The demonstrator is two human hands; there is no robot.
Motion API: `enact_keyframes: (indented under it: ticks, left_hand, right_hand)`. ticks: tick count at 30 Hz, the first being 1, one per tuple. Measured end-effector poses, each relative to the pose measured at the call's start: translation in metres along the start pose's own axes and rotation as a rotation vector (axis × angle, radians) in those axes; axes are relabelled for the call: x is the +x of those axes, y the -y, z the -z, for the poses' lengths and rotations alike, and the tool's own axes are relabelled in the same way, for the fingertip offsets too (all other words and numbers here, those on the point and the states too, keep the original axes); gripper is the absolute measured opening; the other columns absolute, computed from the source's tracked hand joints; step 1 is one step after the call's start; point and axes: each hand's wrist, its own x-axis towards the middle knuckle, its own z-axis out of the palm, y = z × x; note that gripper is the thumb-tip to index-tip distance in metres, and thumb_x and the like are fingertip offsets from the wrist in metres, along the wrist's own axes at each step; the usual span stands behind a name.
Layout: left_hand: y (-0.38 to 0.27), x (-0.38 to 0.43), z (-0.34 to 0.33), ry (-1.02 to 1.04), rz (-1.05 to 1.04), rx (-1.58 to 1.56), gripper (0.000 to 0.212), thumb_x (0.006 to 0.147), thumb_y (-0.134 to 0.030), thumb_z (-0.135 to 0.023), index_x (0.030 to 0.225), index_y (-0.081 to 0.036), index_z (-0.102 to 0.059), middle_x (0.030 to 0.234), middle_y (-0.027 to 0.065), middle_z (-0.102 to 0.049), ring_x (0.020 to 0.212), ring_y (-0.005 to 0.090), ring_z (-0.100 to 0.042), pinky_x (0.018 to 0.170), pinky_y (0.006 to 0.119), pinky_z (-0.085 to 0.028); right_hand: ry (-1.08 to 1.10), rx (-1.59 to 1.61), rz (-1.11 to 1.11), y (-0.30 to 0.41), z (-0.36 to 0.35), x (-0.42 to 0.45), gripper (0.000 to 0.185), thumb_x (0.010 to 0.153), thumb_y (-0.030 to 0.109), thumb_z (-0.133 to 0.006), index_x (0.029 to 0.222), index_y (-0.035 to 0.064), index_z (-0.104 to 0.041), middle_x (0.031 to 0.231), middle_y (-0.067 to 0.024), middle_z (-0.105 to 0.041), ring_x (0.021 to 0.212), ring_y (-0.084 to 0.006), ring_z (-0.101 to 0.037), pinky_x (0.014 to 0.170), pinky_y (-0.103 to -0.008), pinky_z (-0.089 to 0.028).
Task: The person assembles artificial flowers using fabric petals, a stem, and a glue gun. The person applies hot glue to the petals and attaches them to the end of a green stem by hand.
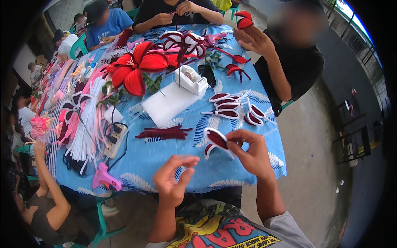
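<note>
Between its thumb and fingers, my right hand [251, 152] holds a white-edged dark-red pipe-cleaner petal [216, 139] above the blue tablecloth. My left hand [175, 179] is raised near the table's front edge, its thumb and fingers apart, with nothing seen in it. Partly hidden below the held petal lies another curved petal piece [210, 151]. Beyond my right hand, several white-edged dark-red petals [228, 105] lie grouped. A small pile of dark-red pipe cleaners [164, 133] lies farther left.
A pink glue gun [105, 178] lies at the front left, near a power strip [115, 141] with cables. A white tape dispenser [190, 79] rests on a white foam block [170, 104]. Large red flowers [133, 68] and pipe-cleaner bundles [86, 121] cover the left. Co-workers sit around.
</note>
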Motion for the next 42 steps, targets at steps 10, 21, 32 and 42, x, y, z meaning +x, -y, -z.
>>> enact_keyframes:
  ticks: [10,21,32,42]
  left_hand:
    - [0.000,0.027,-0.021,-0.064,0.234,-0.394,0.019,0.087,0.002,-0.077,0.104,0.007,-0.070,0.090,0.0121,-0.073,0.078,0.0168,-0.070,0.072,0.029,-0.059]
    - [-0.011,0.016,-0.017,-0.076,0.219,-0.424,0.015,0.088,0.001,-0.073,0.101,0.006,-0.069,0.094,0.0169,-0.075,0.083,0.0222,-0.072,0.082,0.036,-0.056]
    - [-0.020,0.009,-0.007,-0.054,0.442,-0.522,0.026,0.095,-0.003,-0.069,0.120,0.007,-0.068,0.097,0.0235,-0.076,0.091,0.0321,-0.077,0.085,0.040,-0.063]
    - [-0.023,0.004,-0.017,-0.014,0.384,-0.506,0.031,0.101,-0.019,-0.066,0.116,0.009,-0.068,0.114,0.0302,-0.072,0.105,0.0360,-0.073,0.096,0.046,-0.056]
  right_hand:
    - [0.078,0.497,-0.065,0.008,-0.019,-0.027,0.019,0.084,-0.006,-0.073,0.103,-0.0033,-0.076,0.093,-0.0076,-0.075,0.085,-0.0130,-0.067,0.080,-0.0294,-0.052]
    - [0.084,0.335,0.163,0.011,-0.027,-0.039,0.012,0.085,0.002,-0.077,0.097,-0.0017,-0.075,0.081,-0.0096,-0.069,0.072,-0.0180,-0.063,0.066,-0.0318,-0.047]
    - [0.146,0.590,0.038,0.001,-0.037,-0.049,0.009,0.090,0.005,-0.074,0.083,-0.0012,-0.073,0.074,-0.0091,-0.069,0.066,-0.0149,-0.061,0.061,-0.0301,-0.045]
    - [0.199,0.528,0.070,0.002,-0.033,-0.046,0.011,0.093,0.006,-0.070,0.085,-0.0017,-0.074,0.075,-0.0073,-0.072,0.070,-0.0112,-0.063,0.064,-0.0275,-0.047]
